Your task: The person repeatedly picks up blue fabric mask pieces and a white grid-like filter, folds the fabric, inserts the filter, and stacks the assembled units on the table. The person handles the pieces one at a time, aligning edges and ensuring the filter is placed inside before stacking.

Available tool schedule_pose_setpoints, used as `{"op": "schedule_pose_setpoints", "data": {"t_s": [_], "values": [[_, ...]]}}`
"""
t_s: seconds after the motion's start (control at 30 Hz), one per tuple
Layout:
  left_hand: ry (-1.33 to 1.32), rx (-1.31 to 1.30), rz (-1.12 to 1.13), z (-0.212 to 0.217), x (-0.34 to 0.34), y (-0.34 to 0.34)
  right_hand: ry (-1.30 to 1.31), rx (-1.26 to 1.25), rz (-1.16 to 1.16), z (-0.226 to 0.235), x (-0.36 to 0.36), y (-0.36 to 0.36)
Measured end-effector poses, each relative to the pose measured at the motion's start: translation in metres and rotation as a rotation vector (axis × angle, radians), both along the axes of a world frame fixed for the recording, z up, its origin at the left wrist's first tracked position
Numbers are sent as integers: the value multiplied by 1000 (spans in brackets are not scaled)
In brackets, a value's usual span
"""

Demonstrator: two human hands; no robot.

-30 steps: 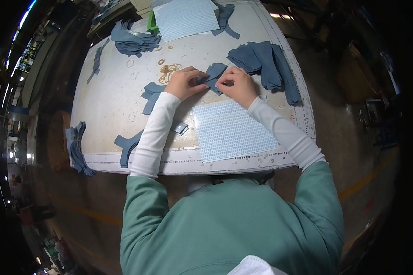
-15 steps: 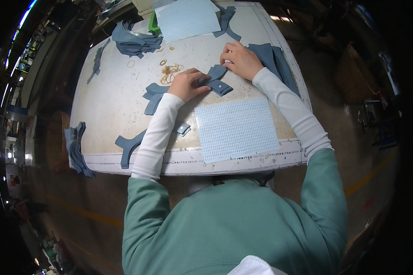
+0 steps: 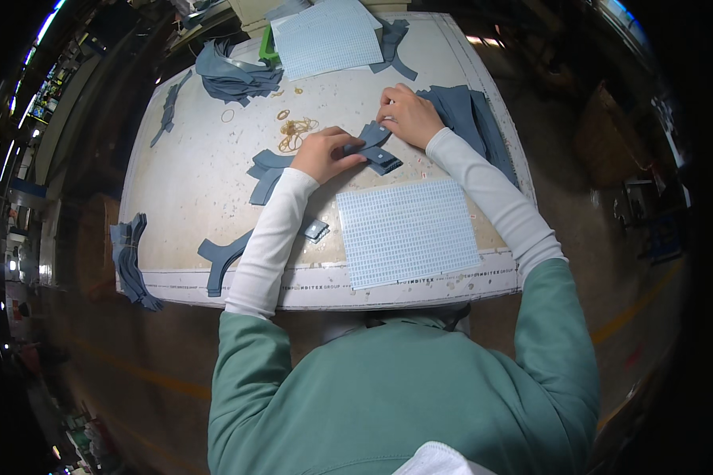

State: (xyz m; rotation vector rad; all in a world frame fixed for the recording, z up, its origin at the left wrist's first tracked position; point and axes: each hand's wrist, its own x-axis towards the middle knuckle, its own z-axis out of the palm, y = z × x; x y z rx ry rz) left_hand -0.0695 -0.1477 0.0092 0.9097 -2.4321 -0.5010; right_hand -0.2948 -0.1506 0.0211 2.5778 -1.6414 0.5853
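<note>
A small stack of blue-grey, Y-shaped cut fabric pieces (image 3: 364, 147) lies at mid-table between my hands. My left hand (image 3: 325, 153) is closed on its left part, thumb toward me and fingers on the far side. At the far end of the stack, the fingertips of my right hand (image 3: 409, 115) are pinched on the fabric edge; exactly how many layers they grip is hidden. A small white sticker (image 3: 380, 156) shows on the stack's near arm. Close in front of me lies a sheet of printed labels (image 3: 408, 235), pale blue and white.
Other fabric stacks lie left of my hand (image 3: 268, 176), by my left forearm (image 3: 223, 261), over the left edge (image 3: 131, 261) and at right (image 3: 475, 127). A big pile (image 3: 234, 75) sits far left. Rubber bands (image 3: 295, 134), a small label stack (image 3: 316, 230) and far label sheets (image 3: 329, 39) are around.
The whole view has shifted slightly. My right hand has come a little nearer to me, and the fabric's far end looks more fanned. My left hand has stayed on the stack.
</note>
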Motion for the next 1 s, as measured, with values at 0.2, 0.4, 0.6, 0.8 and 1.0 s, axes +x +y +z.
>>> {"op": "schedule_pose_setpoints", "data": {"t_s": [0.2, 0.4, 0.6, 0.8, 1.0], "values": [[206, 79, 110, 3, -3, 5, -240, 33, -130, 4, -9, -6], [172, 132, 220, 6, -3, 7, -195, 139, 26, 3, -4, -9], [61, -27, 68, -2, -6, 1, -64, 219, 45, 7, 5, -12], [34, -30, 65, -1, -6, 2, 59, 75, -14, 5, 13, -12], [-2, 3, 69, 1, -5, 4, -368, 66, -138, 4, 12, 2]]}}
